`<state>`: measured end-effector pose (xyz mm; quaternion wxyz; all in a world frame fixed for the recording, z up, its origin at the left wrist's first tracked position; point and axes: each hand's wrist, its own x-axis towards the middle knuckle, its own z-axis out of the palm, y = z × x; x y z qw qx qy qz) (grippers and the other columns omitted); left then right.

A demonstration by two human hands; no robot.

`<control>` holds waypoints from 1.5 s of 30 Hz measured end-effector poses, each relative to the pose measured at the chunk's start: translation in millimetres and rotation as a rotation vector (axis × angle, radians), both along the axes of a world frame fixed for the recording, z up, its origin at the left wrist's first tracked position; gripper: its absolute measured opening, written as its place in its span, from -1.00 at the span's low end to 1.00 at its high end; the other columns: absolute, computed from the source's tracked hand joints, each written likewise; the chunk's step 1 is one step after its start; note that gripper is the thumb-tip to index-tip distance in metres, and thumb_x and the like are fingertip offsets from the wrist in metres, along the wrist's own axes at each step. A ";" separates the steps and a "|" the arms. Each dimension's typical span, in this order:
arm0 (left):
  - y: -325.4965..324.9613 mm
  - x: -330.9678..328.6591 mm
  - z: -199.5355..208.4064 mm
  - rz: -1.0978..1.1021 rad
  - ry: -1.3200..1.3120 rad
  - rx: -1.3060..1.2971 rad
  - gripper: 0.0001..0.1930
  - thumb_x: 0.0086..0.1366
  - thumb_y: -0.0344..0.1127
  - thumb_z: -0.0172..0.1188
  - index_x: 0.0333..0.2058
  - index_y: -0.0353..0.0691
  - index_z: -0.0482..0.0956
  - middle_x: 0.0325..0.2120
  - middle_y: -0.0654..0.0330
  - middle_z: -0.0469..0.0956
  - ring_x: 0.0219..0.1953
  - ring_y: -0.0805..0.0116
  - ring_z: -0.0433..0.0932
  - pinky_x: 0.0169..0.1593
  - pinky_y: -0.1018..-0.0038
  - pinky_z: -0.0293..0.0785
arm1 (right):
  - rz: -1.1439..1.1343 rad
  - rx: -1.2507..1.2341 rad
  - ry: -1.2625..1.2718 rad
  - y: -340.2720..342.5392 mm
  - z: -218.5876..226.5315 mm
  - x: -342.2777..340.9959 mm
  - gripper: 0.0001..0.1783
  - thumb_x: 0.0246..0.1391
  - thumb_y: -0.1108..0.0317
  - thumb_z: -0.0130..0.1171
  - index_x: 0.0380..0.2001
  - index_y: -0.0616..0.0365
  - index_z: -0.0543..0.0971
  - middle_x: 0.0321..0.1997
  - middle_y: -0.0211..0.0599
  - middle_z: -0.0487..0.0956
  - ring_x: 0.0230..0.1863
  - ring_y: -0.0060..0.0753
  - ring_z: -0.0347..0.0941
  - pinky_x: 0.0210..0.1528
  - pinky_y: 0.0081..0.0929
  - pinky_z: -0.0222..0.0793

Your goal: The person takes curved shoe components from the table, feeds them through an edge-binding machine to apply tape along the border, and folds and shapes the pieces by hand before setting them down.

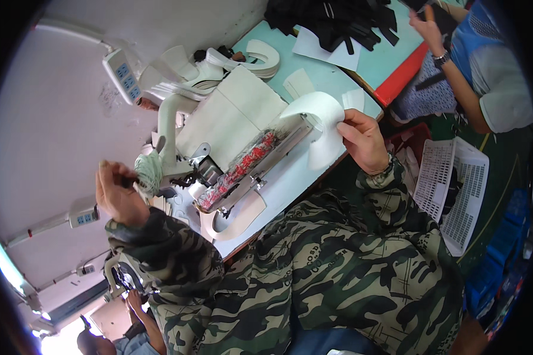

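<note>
Between the thumb and fingers of my right hand (364,142) is the edge of a white curved sheet piece (328,112), held over the right end of a sewing machine. My left hand (119,192) is raised at the left, fingers bent together, beside a hank of pale green cord (149,173); what they hold, if anything, is hidden. In front of me stands the sewing machine (209,171), with a red and grey fuzzy strip (246,165) along it. Another cream curved piece (243,219) lies on the near edge of the pale table (290,188).
Stacks of curved white pieces (266,59) lie at the back. Black fabric pieces (331,23) cover the far table. At the right are white plastic baskets (456,189) and a co-worker's arm (459,89). A socket strip (122,76) hangs on the left wall. Another person (130,337) sits lower left.
</note>
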<state>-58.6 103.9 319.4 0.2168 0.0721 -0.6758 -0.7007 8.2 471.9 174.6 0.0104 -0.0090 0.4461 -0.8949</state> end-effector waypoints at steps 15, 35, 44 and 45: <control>6.7 -10.0 -2.2 -0.113 0.051 -0.018 -0.65 0.16 -0.30 0.11 -0.76 -0.19 0.27 -0.85 0.37 0.14 -0.82 0.62 0.05 -0.74 0.61 -0.07 | 0.357 0.121 0.145 -59.9 61.5 -26.0 -0.75 0.05 0.48 0.01 -0.18 0.34 0.46 -0.30 -0.32 0.52 -0.29 -0.61 0.42 -0.19 -0.65 0.35; 43.0 93.8 -75.8 -0.300 0.063 -1.126 -0.83 -0.03 -0.42 0.17 -0.37 -0.19 0.52 -0.44 0.04 0.53 -0.41 0.09 0.53 -0.34 0.38 0.43 | 0.724 0.655 0.057 -141.3 41.6 -31.1 -0.64 -0.04 0.34 0.15 -0.14 0.23 0.44 -0.30 -0.34 0.50 -0.35 -0.61 0.42 -0.30 -0.65 0.36; 2.8 49.8 -141.2 -0.760 -0.613 -0.943 -0.76 0.07 -0.20 0.06 -0.43 -0.28 0.53 -0.62 0.04 0.50 -0.54 0.18 0.51 -0.41 0.36 0.39 | 0.380 1.654 0.642 -162.7 -11.1 -11.0 -0.64 -0.26 0.24 0.20 -0.31 0.10 0.46 -0.36 -0.33 0.42 -0.31 -0.26 0.40 -0.35 -0.33 0.36; -2.5 46.0 -149.9 -0.779 -0.629 -0.916 -0.74 0.08 -0.19 0.06 -0.45 -0.30 0.52 -0.65 0.09 0.49 -0.56 0.27 0.48 -0.42 0.38 0.37 | 0.383 1.654 0.636 -160.4 -7.2 -11.2 -0.64 -0.26 0.24 0.20 -0.31 0.10 0.46 -0.36 -0.33 0.42 -0.31 -0.26 0.40 -0.35 -0.33 0.36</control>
